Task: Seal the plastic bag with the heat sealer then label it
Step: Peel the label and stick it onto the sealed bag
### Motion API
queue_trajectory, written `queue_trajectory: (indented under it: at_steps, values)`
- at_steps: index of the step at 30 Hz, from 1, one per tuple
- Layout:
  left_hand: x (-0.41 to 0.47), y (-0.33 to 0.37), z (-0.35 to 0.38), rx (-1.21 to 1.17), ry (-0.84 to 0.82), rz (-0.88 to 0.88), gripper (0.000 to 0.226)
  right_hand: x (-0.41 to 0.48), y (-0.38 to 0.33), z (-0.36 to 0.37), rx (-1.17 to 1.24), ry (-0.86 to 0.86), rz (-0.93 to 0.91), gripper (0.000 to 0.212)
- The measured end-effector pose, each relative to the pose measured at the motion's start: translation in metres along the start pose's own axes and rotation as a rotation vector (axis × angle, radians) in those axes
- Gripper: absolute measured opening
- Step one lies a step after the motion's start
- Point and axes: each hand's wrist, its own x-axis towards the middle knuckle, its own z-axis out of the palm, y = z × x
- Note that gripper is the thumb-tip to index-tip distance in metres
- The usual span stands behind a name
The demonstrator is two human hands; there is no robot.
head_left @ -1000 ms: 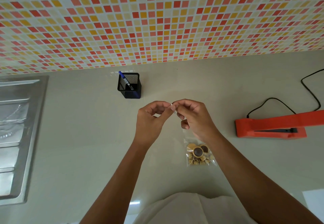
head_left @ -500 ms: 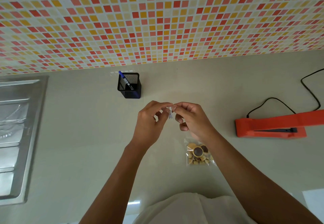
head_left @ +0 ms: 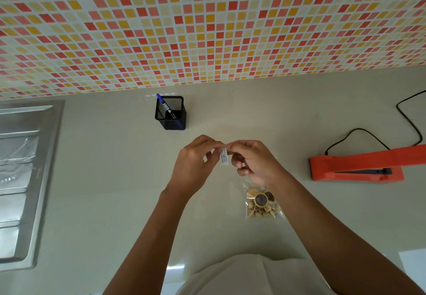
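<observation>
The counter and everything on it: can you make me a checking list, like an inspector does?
Surface: pale glossy counter, no spills seen.
Job's things: clear plastic bag of snacks lies flat near the person; orange heat sealer sits to the right; small handwritten label is held above the counter.
Clutter: black mesh holder with a blue pen inside.
Grippers: left hand and right hand both pinch the label.
Cables: black cord loops from the sealer toward the right edge.
Surroundings: mosaic tile wall; steel sink at left.
</observation>
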Motion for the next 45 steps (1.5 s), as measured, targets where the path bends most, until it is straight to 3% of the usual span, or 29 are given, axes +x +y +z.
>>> queue_trajectory:
  at_steps: [7, 12, 20, 24, 28, 32, 36, 40, 43, 45]
  values:
    - [-0.004, -0.001, 0.002, 0.054, 0.008, -0.032, 0.005, 0.006, -0.001, -0.002, 0.021, 0.072, 0.045, 0.015]
    - [-0.008, -0.005, 0.004, -0.048, 0.027, -0.154, 0.007, 0.021, 0.009, -0.01, -0.019, 0.158, 0.067, 0.015]
    - [-0.013, -0.01, 0.01, -0.235, 0.037, -0.522, 0.011, 0.056, 0.036, -0.002, -0.278, 0.185, 0.089, 0.02]
    - [-0.017, -0.023, 0.013, -0.463, 0.007, -0.79, 0.011, 0.07, 0.045, 0.013, -0.51, 0.126, 0.069, 0.019]
    - [-0.023, -0.026, 0.017, -0.557, 0.021, -0.867, 0.011, 0.078, 0.057, 0.018, -0.807, 0.126, 0.011, 0.021]
    - [-0.028, -0.031, 0.026, -0.572, 0.015, -0.881, 0.009, 0.077, 0.061, 0.015, -0.934, 0.164, -0.06, 0.015]
    - [-0.032, -0.03, 0.036, -0.538, 0.012, -0.852, 0.007, 0.071, 0.064, 0.003, -0.857, 0.236, -0.101, 0.014]
    - [-0.033, -0.029, 0.049, -0.482, -0.003, -0.823, 0.008, 0.044, 0.051, -0.011, -0.408, 0.269, -0.04, 0.032]
    - [-0.033, -0.026, 0.062, -0.464, -0.029, -0.803, 0.011, 0.021, 0.043, -0.026, -0.351, 0.212, -0.006, 0.038]
    - [-0.032, -0.022, 0.072, -0.473, -0.05, -0.803, 0.012, 0.01, 0.045, -0.039, -0.372, 0.178, -0.003, 0.028]
